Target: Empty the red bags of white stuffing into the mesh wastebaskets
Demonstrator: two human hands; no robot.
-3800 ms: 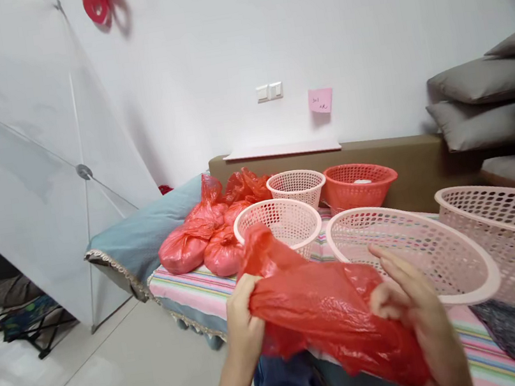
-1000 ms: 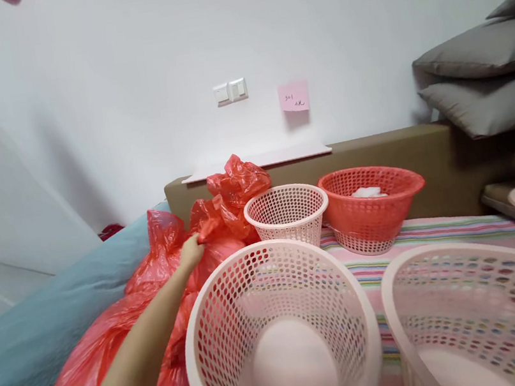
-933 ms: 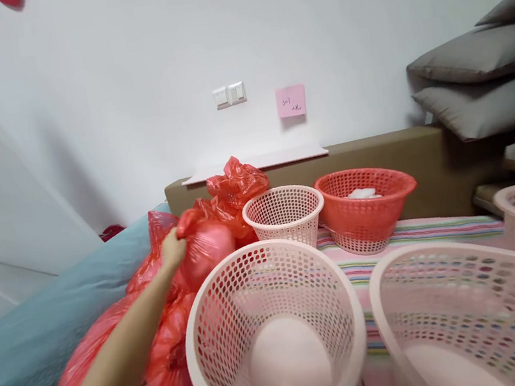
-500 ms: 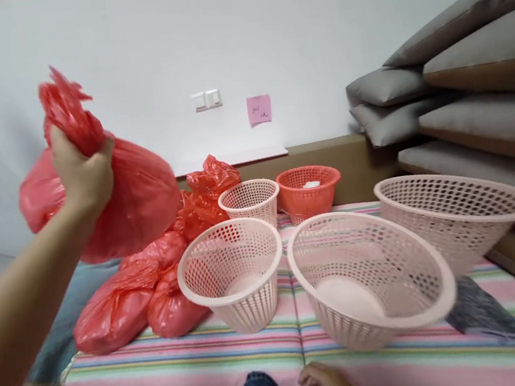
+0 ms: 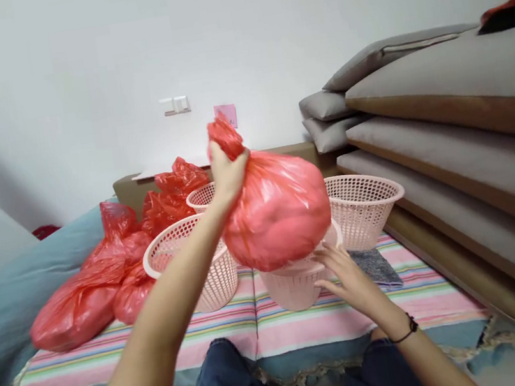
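My left hand [image 5: 229, 170] is closed round the twisted neck of a full red plastic bag [image 5: 279, 209], held in the air. The bag hangs over a pale pink plastic basket [image 5: 295, 290] and hides much of its opening. At that basket's right side is my right hand [image 5: 348, 276], fingers apart, close under the bag; I cannot tell whether it touches the rim or the bag. Another pale pink basket [image 5: 217, 284] stands to the left, behind my left forearm. What the bag contains is hidden by the red plastic.
Several tied red bags [image 5: 80, 303] lie at the left. More pink baskets stand at the back [image 5: 200, 196] and right [image 5: 361, 210]. A dark grey cloth [image 5: 379, 268] lies on the striped cover [image 5: 289, 336]. Grey cushions [image 5: 445, 126] are stacked at the right.
My left hand has carried the red bag from the upper left to above the front basket. My right hand has risen from my lap to that basket's side. The view has shifted.
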